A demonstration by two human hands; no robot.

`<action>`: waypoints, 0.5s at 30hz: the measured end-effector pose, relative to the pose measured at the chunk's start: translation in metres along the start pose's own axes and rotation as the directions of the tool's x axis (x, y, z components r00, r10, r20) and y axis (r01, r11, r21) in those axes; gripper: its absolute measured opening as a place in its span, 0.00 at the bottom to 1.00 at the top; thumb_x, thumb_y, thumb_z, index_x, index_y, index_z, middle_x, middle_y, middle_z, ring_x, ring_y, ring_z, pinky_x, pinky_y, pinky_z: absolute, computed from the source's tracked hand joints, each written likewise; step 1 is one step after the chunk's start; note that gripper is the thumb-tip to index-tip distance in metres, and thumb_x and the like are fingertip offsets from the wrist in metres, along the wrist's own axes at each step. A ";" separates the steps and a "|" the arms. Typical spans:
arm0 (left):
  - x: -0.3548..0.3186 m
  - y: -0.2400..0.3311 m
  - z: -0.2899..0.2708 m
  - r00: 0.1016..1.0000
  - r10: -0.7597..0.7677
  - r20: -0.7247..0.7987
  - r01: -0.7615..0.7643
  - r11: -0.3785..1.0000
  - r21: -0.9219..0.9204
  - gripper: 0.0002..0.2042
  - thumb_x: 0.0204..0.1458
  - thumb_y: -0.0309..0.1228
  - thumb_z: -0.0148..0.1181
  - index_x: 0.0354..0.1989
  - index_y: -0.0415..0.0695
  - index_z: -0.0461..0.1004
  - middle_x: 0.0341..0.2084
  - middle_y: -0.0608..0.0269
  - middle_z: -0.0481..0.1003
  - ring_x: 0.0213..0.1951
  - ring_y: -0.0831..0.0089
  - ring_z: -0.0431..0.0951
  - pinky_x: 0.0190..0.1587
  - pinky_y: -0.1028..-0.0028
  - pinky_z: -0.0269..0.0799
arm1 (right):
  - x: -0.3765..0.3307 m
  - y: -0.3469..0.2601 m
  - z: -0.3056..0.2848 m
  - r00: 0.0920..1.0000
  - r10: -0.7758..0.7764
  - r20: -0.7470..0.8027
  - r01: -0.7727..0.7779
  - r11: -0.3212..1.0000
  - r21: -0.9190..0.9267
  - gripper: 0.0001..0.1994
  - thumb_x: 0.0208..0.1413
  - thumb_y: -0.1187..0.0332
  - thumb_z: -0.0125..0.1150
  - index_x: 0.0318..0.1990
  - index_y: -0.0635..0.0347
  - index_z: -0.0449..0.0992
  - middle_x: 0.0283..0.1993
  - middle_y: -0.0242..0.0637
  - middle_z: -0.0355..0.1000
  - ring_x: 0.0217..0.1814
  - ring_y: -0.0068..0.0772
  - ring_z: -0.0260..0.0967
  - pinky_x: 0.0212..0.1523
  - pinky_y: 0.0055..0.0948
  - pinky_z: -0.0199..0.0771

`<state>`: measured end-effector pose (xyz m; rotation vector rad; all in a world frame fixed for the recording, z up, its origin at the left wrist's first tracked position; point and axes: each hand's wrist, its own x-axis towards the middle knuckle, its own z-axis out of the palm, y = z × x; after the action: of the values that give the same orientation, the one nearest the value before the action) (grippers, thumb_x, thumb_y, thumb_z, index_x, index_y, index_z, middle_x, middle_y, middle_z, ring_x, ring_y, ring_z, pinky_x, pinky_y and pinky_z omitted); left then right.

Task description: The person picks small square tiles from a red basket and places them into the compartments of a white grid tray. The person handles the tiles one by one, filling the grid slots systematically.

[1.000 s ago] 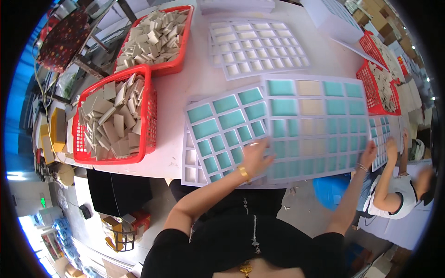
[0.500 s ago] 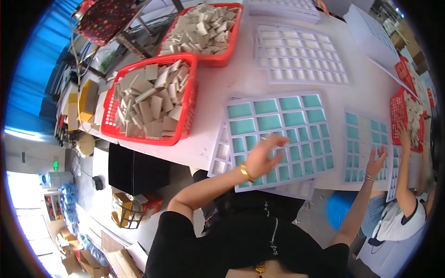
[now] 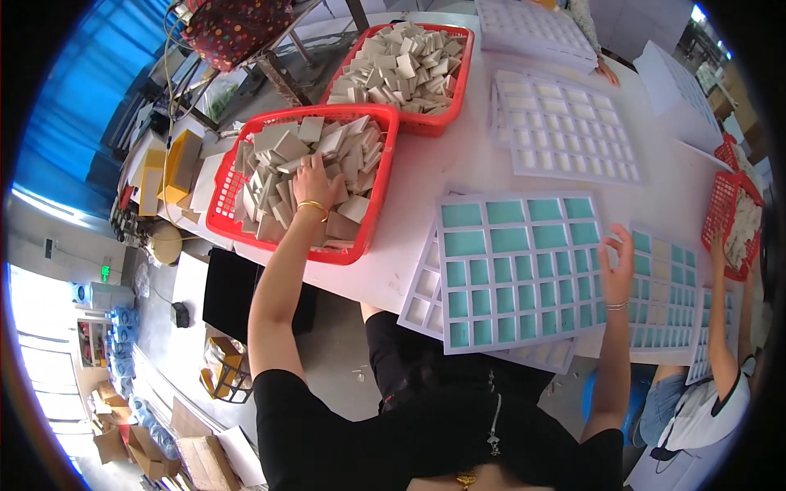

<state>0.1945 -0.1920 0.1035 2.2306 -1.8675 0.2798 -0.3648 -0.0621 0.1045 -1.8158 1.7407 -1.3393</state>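
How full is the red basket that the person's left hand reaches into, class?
Full: the red basket holds pale square pieces heaped to its rim, and the left hand rests on the heap.

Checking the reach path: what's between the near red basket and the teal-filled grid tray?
Head view: only a bare strip of white table separates the red basket from the teal-filled grid tray. The left hand is in the basket; the right hand rests on the tray's right edge.

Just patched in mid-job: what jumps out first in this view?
The red basket heaped with pale square tiles, at table left, with the left hand reaching into the pile. At centre lies a white grid tray showing teal cells, the right hand resting on its right edge.
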 end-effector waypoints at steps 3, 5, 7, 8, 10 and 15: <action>0.022 0.017 -0.003 0.998 0.026 -0.063 -0.018 0.993 0.120 0.30 0.42 0.42 0.66 0.54 0.47 0.62 0.51 0.53 0.67 0.52 0.57 0.69 0.50 0.60 0.67 | 0.000 -0.023 0.014 0.998 -0.042 0.052 0.043 0.999 -0.008 0.22 0.52 0.75 0.58 0.56 0.62 0.65 0.54 0.37 0.67 0.45 0.28 0.69 0.50 0.29 0.68; 0.039 0.016 0.005 1.000 0.010 0.002 -0.011 0.985 0.174 0.31 0.40 0.42 0.68 0.54 0.51 0.64 0.50 0.55 0.69 0.52 0.58 0.70 0.50 0.60 0.67 | -0.002 -0.028 0.017 0.996 -0.052 0.071 0.054 0.998 -0.022 0.22 0.51 0.75 0.59 0.55 0.62 0.65 0.53 0.37 0.67 0.45 0.28 0.69 0.49 0.29 0.68; 0.060 0.004 0.009 0.985 -0.003 0.170 -0.032 0.978 0.205 0.31 0.39 0.43 0.69 0.53 0.52 0.64 0.49 0.56 0.71 0.52 0.58 0.70 0.51 0.59 0.66 | -0.007 -0.028 0.015 0.993 -0.028 0.112 0.033 0.998 -0.047 0.21 0.53 0.75 0.57 0.55 0.63 0.66 0.54 0.37 0.67 0.45 0.27 0.69 0.50 0.28 0.67; 0.071 -0.002 0.008 0.954 -0.007 0.299 -0.048 0.983 0.177 0.35 0.38 0.42 0.70 0.59 0.54 0.62 0.47 0.53 0.73 0.53 0.59 0.70 0.51 0.59 0.66 | -0.010 -0.028 0.014 0.991 -0.015 0.133 0.023 0.998 -0.059 0.20 0.54 0.76 0.57 0.55 0.63 0.66 0.54 0.37 0.67 0.46 0.26 0.69 0.51 0.27 0.67; 0.079 -0.005 -0.009 0.932 0.139 0.335 -0.173 0.982 0.073 0.39 0.38 0.42 0.70 0.62 0.56 0.59 0.49 0.53 0.72 0.53 0.58 0.70 0.52 0.58 0.66 | -0.017 -0.028 0.007 0.991 0.003 0.136 0.007 0.997 -0.074 0.19 0.54 0.76 0.57 0.54 0.64 0.67 0.52 0.37 0.68 0.45 0.25 0.69 0.49 0.27 0.67; 0.109 -0.045 0.008 0.809 0.423 0.408 -0.316 0.899 -0.304 0.45 0.34 0.44 0.72 0.65 0.53 0.56 0.56 0.48 0.67 0.56 0.54 0.69 0.59 0.62 0.62 | -0.025 -0.017 0.010 0.991 0.064 0.120 -0.062 0.998 -0.018 0.16 0.51 0.75 0.58 0.49 0.63 0.70 0.45 0.37 0.70 0.40 0.27 0.70 0.45 0.28 0.69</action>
<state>0.2576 -0.2899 0.1251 1.8735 -2.4399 -0.4380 -0.3424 -0.0396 0.1011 -1.7940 1.7330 -1.1704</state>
